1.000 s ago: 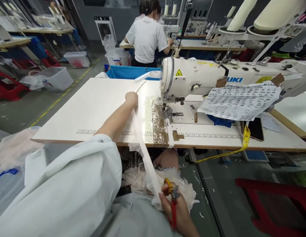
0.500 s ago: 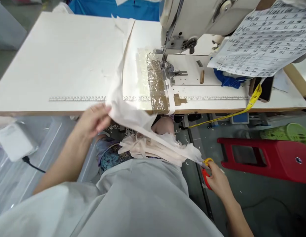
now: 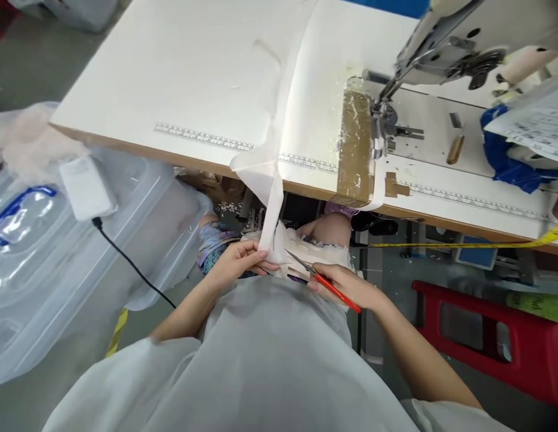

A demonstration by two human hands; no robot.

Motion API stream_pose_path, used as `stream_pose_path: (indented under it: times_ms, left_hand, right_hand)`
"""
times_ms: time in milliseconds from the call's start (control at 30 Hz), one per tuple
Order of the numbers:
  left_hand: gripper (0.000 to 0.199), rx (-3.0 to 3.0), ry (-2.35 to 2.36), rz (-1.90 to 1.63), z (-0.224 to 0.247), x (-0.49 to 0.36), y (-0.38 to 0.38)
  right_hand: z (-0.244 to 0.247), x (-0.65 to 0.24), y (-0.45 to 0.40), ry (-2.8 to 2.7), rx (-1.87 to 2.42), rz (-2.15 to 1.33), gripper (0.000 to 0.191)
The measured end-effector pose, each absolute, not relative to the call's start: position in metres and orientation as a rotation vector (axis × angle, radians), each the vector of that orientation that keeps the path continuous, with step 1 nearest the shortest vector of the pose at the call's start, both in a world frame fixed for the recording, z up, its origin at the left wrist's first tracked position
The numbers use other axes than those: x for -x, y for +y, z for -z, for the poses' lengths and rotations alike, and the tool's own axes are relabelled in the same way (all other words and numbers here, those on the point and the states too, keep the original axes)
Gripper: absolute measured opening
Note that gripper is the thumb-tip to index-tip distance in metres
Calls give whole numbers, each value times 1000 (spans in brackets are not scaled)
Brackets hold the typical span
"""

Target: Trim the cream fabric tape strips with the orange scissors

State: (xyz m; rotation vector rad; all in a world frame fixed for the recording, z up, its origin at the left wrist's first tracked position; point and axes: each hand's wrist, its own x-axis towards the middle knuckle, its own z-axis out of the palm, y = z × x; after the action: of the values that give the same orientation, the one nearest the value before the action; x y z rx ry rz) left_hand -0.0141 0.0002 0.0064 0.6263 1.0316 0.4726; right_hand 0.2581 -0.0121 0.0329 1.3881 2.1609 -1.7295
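My left hand (image 3: pixel 243 261) pinches the lower end of a long white fabric strip (image 3: pixel 270 210) above my lap. The strip runs up over the table edge and lies across the white tabletop. In my right hand (image 3: pixel 342 282) are scissors (image 3: pixel 330 289) with red handles, their blades pointing up and left toward the strip beside my left fingers. Whether the blades touch the fabric is hard to tell. Under both hands, pale fabric pieces (image 3: pixel 337 255) lie on my lap.
A sewing machine (image 3: pixel 445 60) stands on the table (image 3: pixel 193 78) at the upper right. Clear plastic bins (image 3: pixel 139 240) with a white power bank (image 3: pixel 87 187) are at the left. A red stool (image 3: pixel 531 354) stands at the right, below a yellow measuring tape (image 3: pixel 463 245).
My left hand has come down and right, to my lap. My right hand has moved left with the scissors. The strip's stretch between the hands is gone, and the view has shifted.
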Motion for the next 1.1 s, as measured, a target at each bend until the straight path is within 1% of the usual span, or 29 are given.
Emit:
stream_pose_path:
  times_ms: [133, 267, 467, 567, 733, 933, 1100]
  left_hand:
    - [39, -564, 1041, -483, -2, 23, -11]
    - [39, -528, 1040, -500, 1, 29, -22]
    - [36, -548, 1033, -521, -5, 35, -28]
    - [38, -555, 1041, -497, -8, 34, -27]
    - [44, -543, 1060, -460, -13, 30, -24]
    - [43, -536, 1066, -468, -12, 29, -25]
    - [40, -537, 1067, -473, -10, 30, -28]
  right_hand:
    - [-22, -243, 15, 2185, -1142, 1654, 49]
    - [-18, -228, 28, 2168, -1008, 1663, 51]
    - [-17, -222, 26, 2155, -942, 1715, 47]
    - [-17, -225, 22, 2168, -960, 1690, 47]
    - [-17, -223, 18, 2237, -1034, 1507, 50]
    - [-20, -216, 15, 2364, -1167, 1109, 50]
    - [-24, -213, 10, 2373, -1215, 1023, 50]
